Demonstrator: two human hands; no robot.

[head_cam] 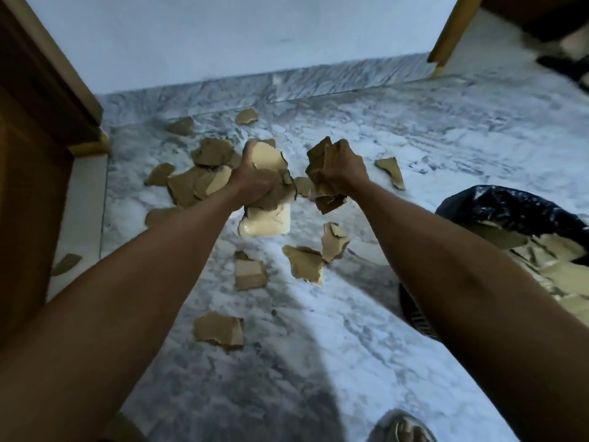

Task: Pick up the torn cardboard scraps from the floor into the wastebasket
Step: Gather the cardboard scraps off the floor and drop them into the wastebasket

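A person's left hand (255, 181) is gripping a thick wad of torn cardboard (271, 161), fingers curled round it, its pale cream face showing above the knuckles and ragged brown edges hanging below. The right hand (342, 169) is clutching a second bunch of scraps (318, 161), darker brown and crumpled, with a frayed piece dangling beneath the wrist. Both hands are being held out above the marble floor (446, 148), well apart from each other. More scraps are lying scattered on the floor beneath and around them: a heap (197, 177) to the left, a pale slab (266, 223) just under the left hand, and single pieces (220, 328) nearer the person. The wastebasket (516, 205), lined with a black bag, is standing at the right, already holding pale cardboard; its far side is being cut off by the picture's edge and the right forearm is covering part of it. A wooden cabinet (35, 129) is looming at the left. A sandalled foot (403, 429) is partly showing at the bottom edge. The dark shapes at top right are too blurred to make out.
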